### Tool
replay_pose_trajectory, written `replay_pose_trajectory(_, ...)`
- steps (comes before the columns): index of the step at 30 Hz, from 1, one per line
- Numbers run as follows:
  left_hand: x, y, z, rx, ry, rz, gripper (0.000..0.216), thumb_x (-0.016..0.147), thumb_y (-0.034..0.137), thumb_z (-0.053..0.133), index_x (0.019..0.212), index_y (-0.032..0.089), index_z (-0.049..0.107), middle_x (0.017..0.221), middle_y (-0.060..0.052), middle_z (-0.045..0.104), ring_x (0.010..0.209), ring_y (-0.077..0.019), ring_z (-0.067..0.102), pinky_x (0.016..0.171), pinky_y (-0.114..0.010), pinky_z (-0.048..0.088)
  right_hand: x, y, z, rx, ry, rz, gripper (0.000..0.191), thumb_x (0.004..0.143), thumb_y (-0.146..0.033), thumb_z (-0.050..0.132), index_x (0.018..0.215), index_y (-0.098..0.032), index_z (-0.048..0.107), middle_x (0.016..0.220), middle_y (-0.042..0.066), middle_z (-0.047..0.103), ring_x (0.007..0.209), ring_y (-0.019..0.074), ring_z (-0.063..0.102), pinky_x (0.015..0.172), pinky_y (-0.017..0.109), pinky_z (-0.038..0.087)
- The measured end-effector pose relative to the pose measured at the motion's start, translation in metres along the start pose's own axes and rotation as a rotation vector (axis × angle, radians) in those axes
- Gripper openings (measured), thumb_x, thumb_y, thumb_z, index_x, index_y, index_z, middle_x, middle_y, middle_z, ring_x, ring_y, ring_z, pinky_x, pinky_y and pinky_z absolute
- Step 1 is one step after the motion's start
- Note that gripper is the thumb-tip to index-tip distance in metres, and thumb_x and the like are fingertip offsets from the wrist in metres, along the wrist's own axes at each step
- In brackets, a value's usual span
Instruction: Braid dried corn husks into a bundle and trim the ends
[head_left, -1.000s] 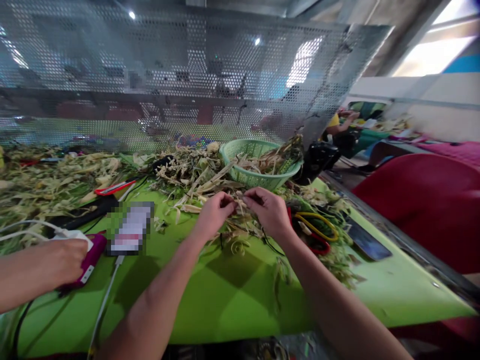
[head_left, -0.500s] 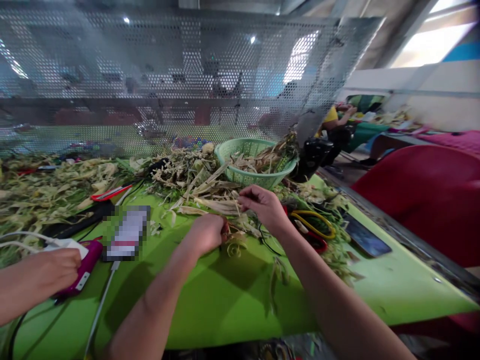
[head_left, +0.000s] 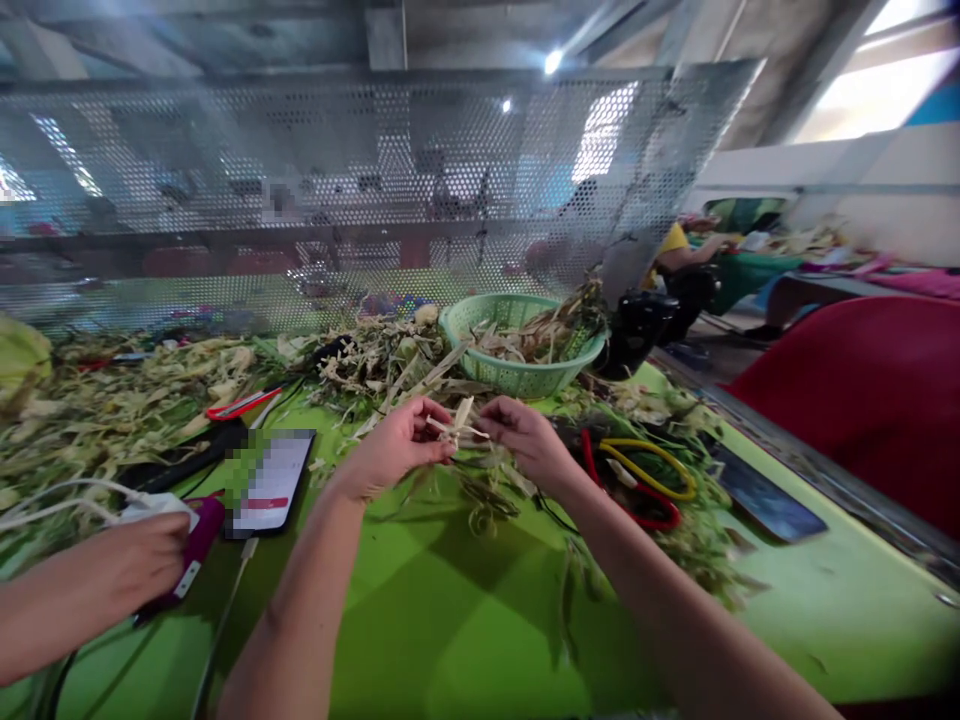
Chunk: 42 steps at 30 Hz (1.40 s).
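Observation:
Over the green table, a pale dried husk strip with thin split ends stands up between my two hands. My left hand has thumb and fingers curled round its left side. From the right, the fingertips of my right hand pinch the husk's other end; the exact contact is partly hidden. Just below them, curled dry leaf scraps lie on the tabletop. Behind my hands stands a light green plastic basket with dry stalks inside.
At left, another person's hand rests on a purple power strip with a white plug. A lit phone and red-handled cutter lie near heaped husks. Scissors with yellow and red handles and a dark phone are right.
My left hand has risen from the table and turned its fingers up, now holding the husk strip. My right hand has met it there. The view has tilted up slightly.

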<state>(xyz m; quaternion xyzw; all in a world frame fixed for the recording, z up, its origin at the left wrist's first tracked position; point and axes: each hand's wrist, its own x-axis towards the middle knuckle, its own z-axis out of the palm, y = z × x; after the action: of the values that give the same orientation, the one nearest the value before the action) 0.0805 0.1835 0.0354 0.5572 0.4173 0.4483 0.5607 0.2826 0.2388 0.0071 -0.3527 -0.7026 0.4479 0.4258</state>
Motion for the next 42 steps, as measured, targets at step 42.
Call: replay_pose_trajectory(42, 0.014, -0.022, 0.034, -0.157, 0.153, 0.012, 0.032, 0.06, 0.034, 0.081, 0.078, 0.012, 0.066, 0.067, 0.001, 0.062, 0.063, -0.0083, 0.052, 0.064, -0.021, 0.04, -0.015, -0.039, -0.01, -0.769, -0.081, -0.379, 0.014, 0.089, -0.02, 0.052, 0.079, -0.017, 0.06, 0.078, 0.004, 0.062, 0.071, 0.0155, 0.055, 0.066, 0.024, 0.037)
